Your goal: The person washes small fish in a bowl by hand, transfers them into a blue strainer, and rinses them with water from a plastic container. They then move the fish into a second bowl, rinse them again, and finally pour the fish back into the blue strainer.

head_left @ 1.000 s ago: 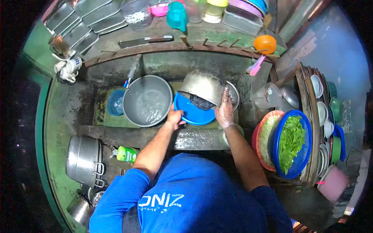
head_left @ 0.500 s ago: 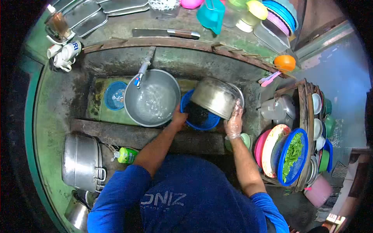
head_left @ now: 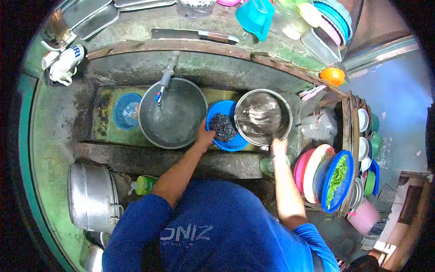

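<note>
My left hand (head_left: pixel 205 136) is closed on the near left rim of a blue basin (head_left: pixel 230 144). Inside the basin lies a glossy, dark, lumpy mass (head_left: pixel 223 127) that I cannot identify. Just right of it is a round metal pot (head_left: pixel 264 117), its mouth facing up and its inside shining. My right hand (head_left: pixel 278 147) grips the pot's near rim, with the fingers partly hidden. On the basin's left stands a large grey tub (head_left: pixel 144 131) of water, below a tap (head_left: pixel 161 92).
A small blue bowl (head_left: pixel 127 111) sits at the sink's left end. Beside the right wall are stacked plates and a blue colander (head_left: pixel 350 181) of green leaves. A big lidded pot (head_left: pixel 93 197) and a green bottle (head_left: pixel 145 185) stand at the left front. A knife (head_left: pixel 195 35) lies on the back ledge.
The pot has gone from tilted over the blue basin to mouth up beside it, turned by my right hand. My left hand stays on the basin. The tub's water looks calmer.
</note>
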Demonstrator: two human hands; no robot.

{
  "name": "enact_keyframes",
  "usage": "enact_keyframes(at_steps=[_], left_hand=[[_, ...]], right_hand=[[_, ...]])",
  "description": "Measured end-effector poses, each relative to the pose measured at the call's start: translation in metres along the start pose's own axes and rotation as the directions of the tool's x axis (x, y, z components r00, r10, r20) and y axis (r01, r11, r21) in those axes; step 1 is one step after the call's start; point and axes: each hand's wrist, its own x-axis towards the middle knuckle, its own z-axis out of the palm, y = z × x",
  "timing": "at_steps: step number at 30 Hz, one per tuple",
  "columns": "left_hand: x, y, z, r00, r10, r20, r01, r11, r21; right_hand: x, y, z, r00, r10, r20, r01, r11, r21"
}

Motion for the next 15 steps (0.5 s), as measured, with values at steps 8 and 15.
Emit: enact_keyframes(at_steps=[8,15], left_hand=[[-0.024,0.050,-0.072,0.996,-0.084,0.040,0.087,0.995,-0.053],[-0.049,0.126,-0.027,0.976,0.118,0.183,-0.117,0.993,-0.014]], right_hand=[[-0.012,-0.038,-0.011,0.918,0.375,0.128,-0.391,0.812,0.434],[-0.025,0.014,0.035,0.661,0.664,0.350,-0.737,0.662,0.138]])
